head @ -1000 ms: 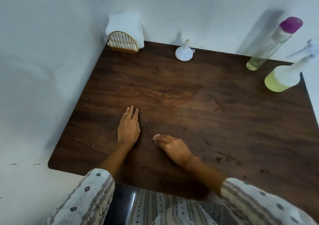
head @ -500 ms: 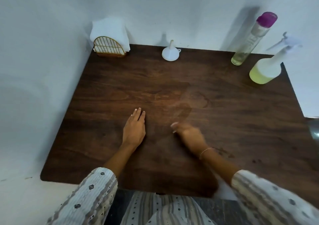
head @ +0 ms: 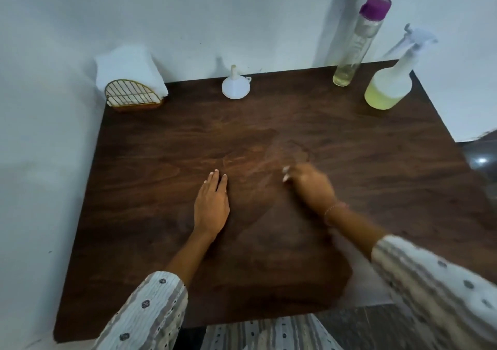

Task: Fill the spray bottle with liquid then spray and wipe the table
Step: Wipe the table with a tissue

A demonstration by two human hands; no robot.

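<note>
Your left hand [head: 211, 206] lies flat and open on the desk [head: 376, 188]. Your right hand [head: 309, 185] is blurred, fingers curled; I cannot tell whether it grips anything.

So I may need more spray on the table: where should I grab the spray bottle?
Take the spray bottle by its narrow neck just under the white trigger head, coming from the front with the right hand. It stands upright at the back right corner, the tall purple-capped bottle close on its left, so a front grip avoids that.
</note>
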